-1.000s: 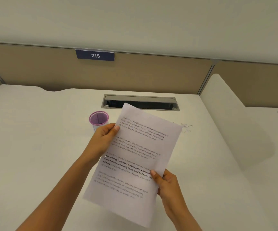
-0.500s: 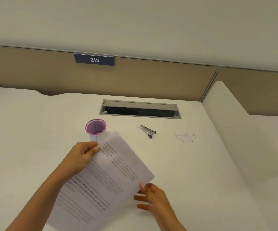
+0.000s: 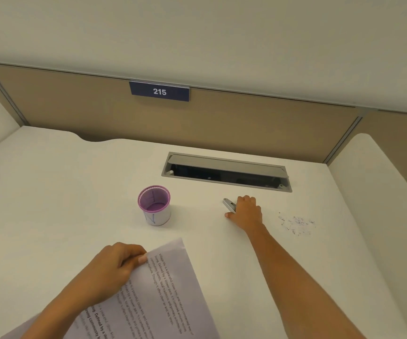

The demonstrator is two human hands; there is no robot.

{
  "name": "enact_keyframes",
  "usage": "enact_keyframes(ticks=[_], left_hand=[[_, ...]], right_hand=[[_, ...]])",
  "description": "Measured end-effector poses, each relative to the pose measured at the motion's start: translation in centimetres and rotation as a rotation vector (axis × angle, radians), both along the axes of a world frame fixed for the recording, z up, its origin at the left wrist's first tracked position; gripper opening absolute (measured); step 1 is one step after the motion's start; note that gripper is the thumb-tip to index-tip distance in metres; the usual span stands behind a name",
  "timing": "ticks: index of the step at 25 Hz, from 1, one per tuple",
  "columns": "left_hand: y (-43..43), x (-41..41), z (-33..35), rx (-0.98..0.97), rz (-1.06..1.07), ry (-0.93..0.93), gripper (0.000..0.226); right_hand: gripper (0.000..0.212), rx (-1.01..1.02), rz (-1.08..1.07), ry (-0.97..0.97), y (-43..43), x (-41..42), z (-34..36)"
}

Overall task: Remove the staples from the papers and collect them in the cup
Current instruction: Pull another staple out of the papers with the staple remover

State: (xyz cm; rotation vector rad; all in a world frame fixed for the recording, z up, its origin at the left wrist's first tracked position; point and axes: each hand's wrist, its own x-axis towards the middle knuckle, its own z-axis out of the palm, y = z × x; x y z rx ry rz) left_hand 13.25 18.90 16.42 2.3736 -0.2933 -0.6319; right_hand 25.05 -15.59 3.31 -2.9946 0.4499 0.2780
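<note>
The fingers point(image 3: 142, 258) of the left hand point(image 3: 110, 270) were pinched on the upper left corner of the papers point(image 3: 153, 294), thumb on top and the rest curled beneath. The papers were white sheets printed with paragraphs of dark text, some lines in bold, lying slanted at the near edge of the table point(image 3: 51, 192); no staple could be made out in them. The right hand point(image 3: 245, 212) lay palm-down farther out, its fingers point(image 3: 249, 200) curved over a small silver staple remover point(image 3: 229, 205), whose one end stuck out to the left of the knuckles; whether they had closed on it could not be told. Left of that hand, apart from it, stood the cup point(image 3: 154, 206), upright, white outside with a blue mark, purple inside with a pink rim. To the right of the hand, a scatter of tiny dark staples point(image 3: 296, 222) lay loose on the table. Behind everything, a grey cable slot point(image 3: 227, 171) was set into the table.
</note>
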Motion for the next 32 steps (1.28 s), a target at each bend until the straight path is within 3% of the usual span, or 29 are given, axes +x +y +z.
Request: enact_keyframes(ticks=[6, 10, 12, 14, 16, 18, 22, 32], left_hand=[[-0.4, 0.9, -0.2, 0.009, 0.034, 0.015, 0.027], [-0.9, 0.9, 0.2, 0.007, 0.007, 0.013, 0.029], [-1.2, 0.9, 0.7, -0.003, 0.0, 0.0, 0.032], [-1.5, 0.7, 1.4, -0.01, -0.017, -0.025, 0.036], [-1.9, 0.4, 2.2, -0.02, -0.03, -0.041, 0.033], [-2.4, -0.1, 3.0, -0.022, -0.049, -0.07, 0.03], [-3.2, -1.4, 5.1, -0.011, -0.113, -0.152, 0.028], [-3.5, -4.3, 7.9, -0.025, -0.188, -0.294, 0.025]], right_hand=[[0.037, 0.006, -0.043, 0.062, 0.9, 1.5, -0.9], [0.028, 0.248, -0.099, 0.087, 0.9, -1.0, 0.2], [0.03, 0.577, -0.156, 0.038, 1.1, -3.2, 2.3], [0.029, 1.122, -0.234, -0.052, 1.7, -6.6, 5.5], [0.044, 1.66, -0.23, -0.133, 2.3, -10.5, 8.4], [0.052, 1.9, -0.184, -0.165, 3.2, -13.7, 10.5], [0.038, 1.923, -0.133, -0.272, 5.4, -17.9, 13.4], [0.028, 1.867, -0.167, -0.445, 8.0, -22.5, 16.1]])
